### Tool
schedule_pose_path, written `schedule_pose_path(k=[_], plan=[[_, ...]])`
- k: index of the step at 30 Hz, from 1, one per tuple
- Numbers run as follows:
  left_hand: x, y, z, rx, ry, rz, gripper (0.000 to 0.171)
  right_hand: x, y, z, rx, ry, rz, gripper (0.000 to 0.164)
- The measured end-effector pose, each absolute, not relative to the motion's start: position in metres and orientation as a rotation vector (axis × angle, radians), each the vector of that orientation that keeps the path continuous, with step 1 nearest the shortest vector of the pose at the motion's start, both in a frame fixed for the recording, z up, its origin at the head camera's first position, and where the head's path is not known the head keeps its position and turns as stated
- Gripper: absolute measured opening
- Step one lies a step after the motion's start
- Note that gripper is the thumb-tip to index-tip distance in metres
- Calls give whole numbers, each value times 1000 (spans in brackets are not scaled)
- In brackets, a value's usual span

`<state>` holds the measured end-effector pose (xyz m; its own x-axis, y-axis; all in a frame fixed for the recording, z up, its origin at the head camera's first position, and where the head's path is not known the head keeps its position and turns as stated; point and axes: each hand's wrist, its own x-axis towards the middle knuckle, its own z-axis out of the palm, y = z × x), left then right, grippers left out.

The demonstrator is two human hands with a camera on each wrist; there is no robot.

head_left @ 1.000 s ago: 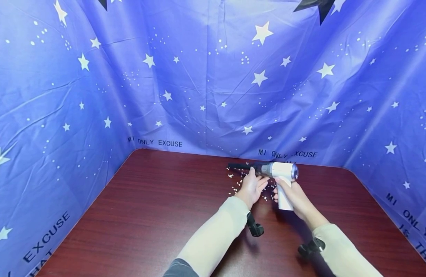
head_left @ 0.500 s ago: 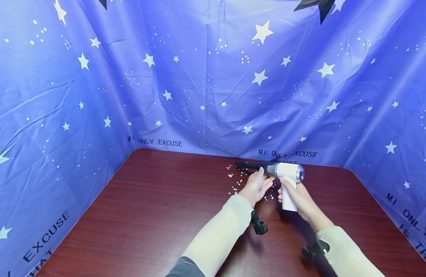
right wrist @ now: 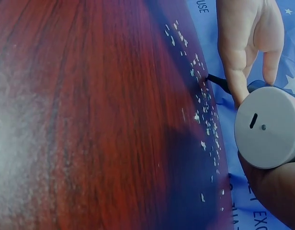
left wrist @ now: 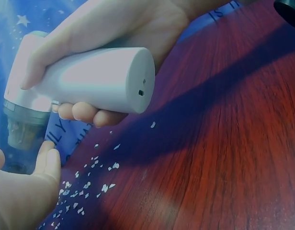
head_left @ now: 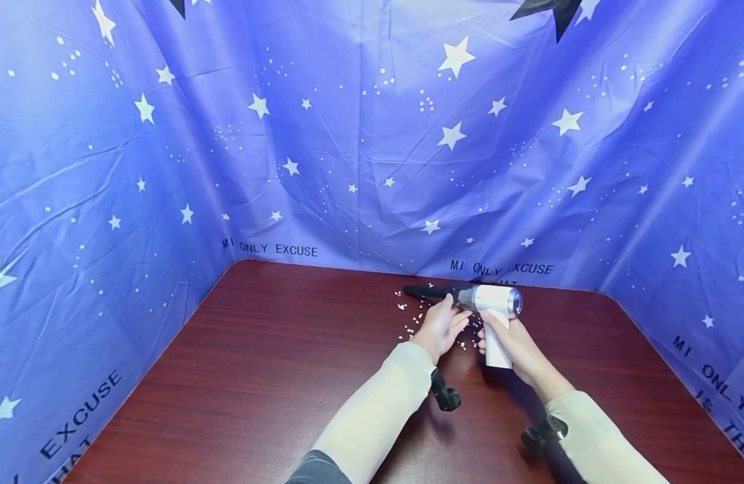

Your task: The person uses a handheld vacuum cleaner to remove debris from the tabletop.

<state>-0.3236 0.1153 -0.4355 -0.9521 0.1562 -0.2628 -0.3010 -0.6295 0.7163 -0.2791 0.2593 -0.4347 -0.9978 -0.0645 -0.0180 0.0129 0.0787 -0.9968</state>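
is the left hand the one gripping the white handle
No, the head view shows the right hand gripping the white handle, while the left hand is by the dark nozzle.

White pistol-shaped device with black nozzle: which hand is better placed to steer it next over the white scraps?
Probably the right hand: it grips the white cylindrical handle, while the open left hand is only at the dark translucent barrel.

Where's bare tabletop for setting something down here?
Bare: the tabletop between left sleeve and left curtain, and between right sleeve and right curtain. Crowded: toward the back, white bits scattered near left hand, right hand and white device.
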Motion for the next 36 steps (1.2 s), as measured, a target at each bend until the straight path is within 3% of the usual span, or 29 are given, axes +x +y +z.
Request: schedule_pose_path(k=[36], plan=[[-290,128,-435,-282,1058,2731,44,-265,286,-418,-86,2271,-1947,28]])
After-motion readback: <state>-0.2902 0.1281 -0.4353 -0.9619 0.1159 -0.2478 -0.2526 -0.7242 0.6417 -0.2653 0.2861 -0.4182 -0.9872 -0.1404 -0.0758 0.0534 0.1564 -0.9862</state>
